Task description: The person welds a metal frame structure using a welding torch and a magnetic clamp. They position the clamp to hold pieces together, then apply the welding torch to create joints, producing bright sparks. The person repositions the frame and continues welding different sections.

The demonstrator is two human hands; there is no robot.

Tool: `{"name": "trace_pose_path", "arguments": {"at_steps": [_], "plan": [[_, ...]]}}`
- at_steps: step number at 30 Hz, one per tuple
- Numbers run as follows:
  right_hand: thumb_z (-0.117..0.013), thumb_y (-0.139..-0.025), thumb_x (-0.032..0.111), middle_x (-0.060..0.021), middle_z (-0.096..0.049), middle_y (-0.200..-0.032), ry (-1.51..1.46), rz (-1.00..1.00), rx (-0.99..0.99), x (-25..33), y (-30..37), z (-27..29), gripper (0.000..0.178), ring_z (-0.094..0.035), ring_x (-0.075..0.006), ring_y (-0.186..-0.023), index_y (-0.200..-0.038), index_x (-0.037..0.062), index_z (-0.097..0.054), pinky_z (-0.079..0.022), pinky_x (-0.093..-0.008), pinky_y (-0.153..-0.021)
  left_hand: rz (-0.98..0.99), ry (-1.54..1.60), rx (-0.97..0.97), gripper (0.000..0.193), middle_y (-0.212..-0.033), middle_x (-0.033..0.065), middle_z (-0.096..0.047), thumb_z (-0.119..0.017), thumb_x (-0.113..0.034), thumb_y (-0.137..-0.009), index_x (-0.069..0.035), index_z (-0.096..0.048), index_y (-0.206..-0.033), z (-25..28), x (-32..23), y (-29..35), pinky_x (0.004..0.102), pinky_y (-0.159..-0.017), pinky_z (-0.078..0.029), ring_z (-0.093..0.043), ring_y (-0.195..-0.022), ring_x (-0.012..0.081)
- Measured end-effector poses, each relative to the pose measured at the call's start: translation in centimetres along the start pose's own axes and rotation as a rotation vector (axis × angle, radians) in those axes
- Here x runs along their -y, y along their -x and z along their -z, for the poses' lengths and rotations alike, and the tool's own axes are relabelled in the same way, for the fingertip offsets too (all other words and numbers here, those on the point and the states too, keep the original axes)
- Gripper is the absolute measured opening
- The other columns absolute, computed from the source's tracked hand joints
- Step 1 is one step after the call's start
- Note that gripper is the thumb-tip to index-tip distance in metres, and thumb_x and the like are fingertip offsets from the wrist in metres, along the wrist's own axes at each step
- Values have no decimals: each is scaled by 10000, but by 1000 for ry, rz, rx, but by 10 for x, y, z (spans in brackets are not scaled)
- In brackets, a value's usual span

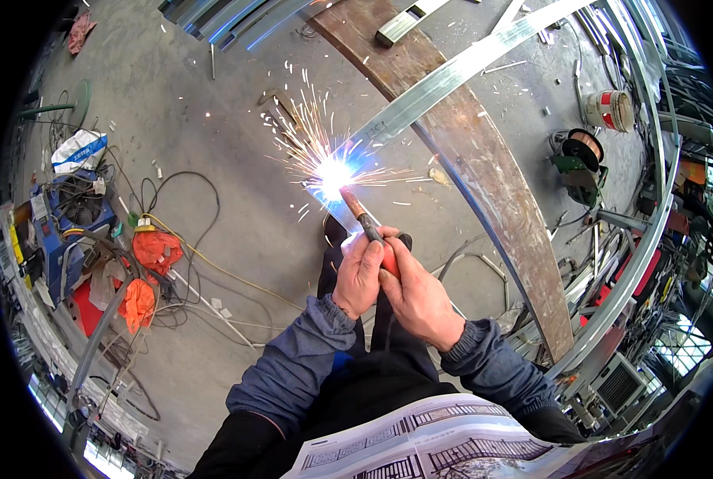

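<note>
My right hand (424, 299) is closed round the red-orange handle of a welding torch (388, 259), thumb along its side. Against the torch from the other side is my left hand (359, 279), also closed, its thumb pointing up; its fingertips are partly hidden. The torch's copper-coloured nozzle (351, 201) points up and left into a white-blue arc (334, 174) that throws orange sparks. Glare hides the weld spot. A long galvanized metal tube (420, 104) slants from the upper right down to the arc. A short shiny metal piece (339, 211) runs from the arc toward my left hand.
A wide rusty steel plate (484, 160) lies right of the arc. At left stand a blue machine (61, 231), orange bags (156, 249) and tangled cables (212, 203). A wire spool (584, 148) and white bucket (609, 110) are at right. Printed sheets (444, 439) cover my lap.
</note>
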State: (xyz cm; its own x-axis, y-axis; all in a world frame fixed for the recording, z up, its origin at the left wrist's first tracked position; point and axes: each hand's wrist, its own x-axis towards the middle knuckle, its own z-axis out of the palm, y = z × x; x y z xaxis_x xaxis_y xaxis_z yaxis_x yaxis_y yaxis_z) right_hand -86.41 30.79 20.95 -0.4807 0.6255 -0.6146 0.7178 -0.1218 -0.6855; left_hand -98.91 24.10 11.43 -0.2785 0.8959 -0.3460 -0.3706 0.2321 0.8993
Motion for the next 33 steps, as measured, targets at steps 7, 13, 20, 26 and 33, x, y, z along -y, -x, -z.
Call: {"name": "trace_pose_path", "arguments": {"at_steps": [7, 13, 20, 26, 33], "plan": [[-628, -1104, 297, -304, -691, -1319, 43, 58, -56, -6, 2, -11, 596, -719, -537, -1039, -1612, 68, -415, -598, -566, -845, -91, -261, 21, 432, -1082, 78, -700, -487, -358, -1190, -7, -693, -1334, 12, -3, 2, 338, -904, -533, -643, -976, 155], [-617, -1103, 294, -288, -696, -1322, 6, 61, -131, -5, -1, -11, 532, -729, -518, -1041, -1570, 92, -461, -600, -563, -845, 93, 25, 46, 413, -1120, 53, -698, -482, -317, -1180, -4, -689, -1353, 6, 5, -3, 329, -918, -532, -639, -992, 146], [-600, -1111, 357, -305, -669, -1330, -66, -83, 8, -19, 12, -29, 554, -723, -534, -1016, -1601, 157, -434, -590, -599, -856, 259, 99, 158, 650, -1398, 125, -605, -536, -459, -1128, -4, -442, -1583, 59, 79, 28, 411, -1081, -526, -630, -1264, 242], [-569, -1146, 364, -296, -581, -1488, -378, 64, -536, -11, 81, 29, 659, -615, -514, -1307, -1690, 87, -322, -518, -500, -1086, 4, -536, 428, 537, -1413, 144, -647, -642, -261, -1080, -33, -532, -1553, -5, 103, 50, 386, -1105, -522, -621, -1343, 240], [-562, -1155, 361, -238, -578, -1543, -757, 191, -861, -9, 172, 10, 621, -557, -413, -1430, -1646, 8, -420, -428, -426, -1201, 710, -648, 1446, 555, -1373, 128, -697, -794, -171, -976, 19, -612, -1465, -38, 73, 90, 387, -1063, -537, -644, -1306, 248]]}}
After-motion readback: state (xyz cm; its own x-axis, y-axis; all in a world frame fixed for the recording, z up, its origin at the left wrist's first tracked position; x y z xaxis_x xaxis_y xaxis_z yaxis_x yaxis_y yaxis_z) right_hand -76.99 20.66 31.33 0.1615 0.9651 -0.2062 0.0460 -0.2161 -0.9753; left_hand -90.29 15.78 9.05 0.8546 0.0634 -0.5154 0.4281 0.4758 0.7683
